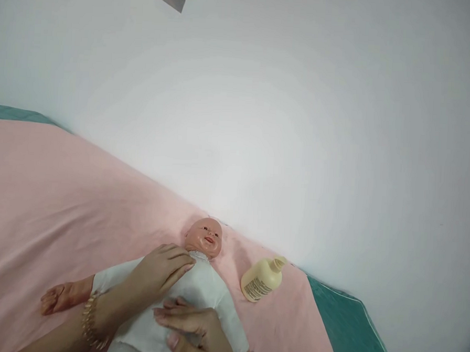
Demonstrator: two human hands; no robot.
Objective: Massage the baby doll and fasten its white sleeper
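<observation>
A baby doll (223, 296) in a white cloth body lies on its back, with its bare plastic head toward the wall. My left hand (163, 269) rests flat on the upper chest by the collar, fingers stretched out together, a beaded bracelet on the wrist. Lower down, my right hand (198, 324) is over the doll's torso, its fingers extended and the thumb apart; whether its palm touches the cloth I cannot tell. Neither hand holds anything. The doll's legs are out of view.
A pale yellow pump bottle (261, 280) stands to the right of the doll. Under both is a pink sheet (112, 190), with a green mat (349, 318) showing at its edges. A white wall (261, 119) rises directly behind the bed surface.
</observation>
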